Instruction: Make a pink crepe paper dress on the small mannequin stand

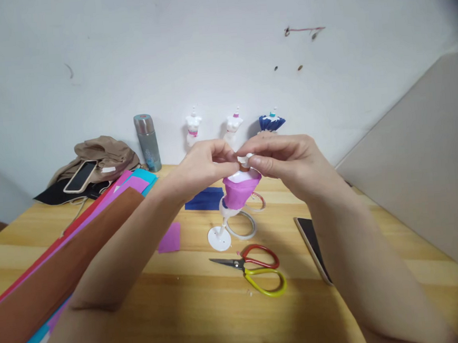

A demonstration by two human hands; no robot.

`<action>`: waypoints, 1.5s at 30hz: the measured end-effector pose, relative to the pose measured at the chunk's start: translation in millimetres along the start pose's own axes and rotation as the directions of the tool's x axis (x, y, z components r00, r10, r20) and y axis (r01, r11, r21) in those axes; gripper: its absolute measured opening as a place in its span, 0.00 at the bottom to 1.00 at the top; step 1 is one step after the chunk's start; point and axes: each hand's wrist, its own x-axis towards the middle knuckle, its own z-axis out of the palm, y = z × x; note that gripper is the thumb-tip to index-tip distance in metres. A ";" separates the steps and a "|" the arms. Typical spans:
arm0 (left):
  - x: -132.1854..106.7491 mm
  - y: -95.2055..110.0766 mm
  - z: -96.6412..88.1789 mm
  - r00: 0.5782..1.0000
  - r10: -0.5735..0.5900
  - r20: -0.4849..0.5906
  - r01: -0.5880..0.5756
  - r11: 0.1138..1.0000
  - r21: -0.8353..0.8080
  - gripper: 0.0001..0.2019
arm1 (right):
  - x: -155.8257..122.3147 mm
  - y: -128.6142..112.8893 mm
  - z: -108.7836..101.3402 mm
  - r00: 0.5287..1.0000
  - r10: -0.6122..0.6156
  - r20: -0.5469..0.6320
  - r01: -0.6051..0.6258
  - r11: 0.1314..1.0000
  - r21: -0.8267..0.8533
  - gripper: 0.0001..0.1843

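A small white dress-form mannequin (219,238) tilts on its round base, with pink-purple paper (239,191) wrapped about its torso. At its neck is a narrow brown paper strip (244,167) with a whitish piece on it. My left hand (208,162) is closed at the neck, thumb and fingers pinching one end of the strip. From the other side my right hand (283,155) pinches the strip's whitish end between thumb and forefinger. The fingers hide part of the neck. In front of the base lie scissors (242,265) with red and yellow handles, their blades slightly apart.
Tape rolls (253,227) lie behind the base. Blue paper (203,200) and a purple square (169,237) are nearby. Long coloured paper sheets (62,274) cover the left. Phones (312,244), a thermos (147,143), brown cloth (108,154) and several mannequins (194,126) stand or lie around.
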 end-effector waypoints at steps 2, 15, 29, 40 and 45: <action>1.4 -2.1 -0.2 1.000 0.017 -0.012 -0.017 1.000 -0.022 0.10 | -0.2 0.7 -0.2 1.000 0.005 -0.002 -0.005 1.000 -0.012 0.04; -4.7 1.4 -2.9 0.992 0.084 0.093 -0.090 0.994 0.061 0.06 | 0.9 2.8 1.1 1.000 -0.028 0.015 0.027 0.999 0.029 0.03; -6.9 0.6 -2.7 0.998 0.017 0.053 -0.016 1.000 -0.021 0.05 | 2.3 1.9 3.1 0.999 -0.032 -0.015 0.032 0.999 0.021 0.02; -5.6 -7.0 0.2 0.991 -0.121 0.060 0.134 0.941 -0.311 0.06 | 1.5 -1.3 1.7 1.000 0.011 -0.019 -0.011 1.000 -0.028 0.06; -5.6 -5.3 3.1 0.989 -0.141 0.050 0.149 0.919 -0.365 0.06 | 2.7 -0.7 0.4 1.000 0.009 -0.001 -0.009 0.999 -0.037 0.06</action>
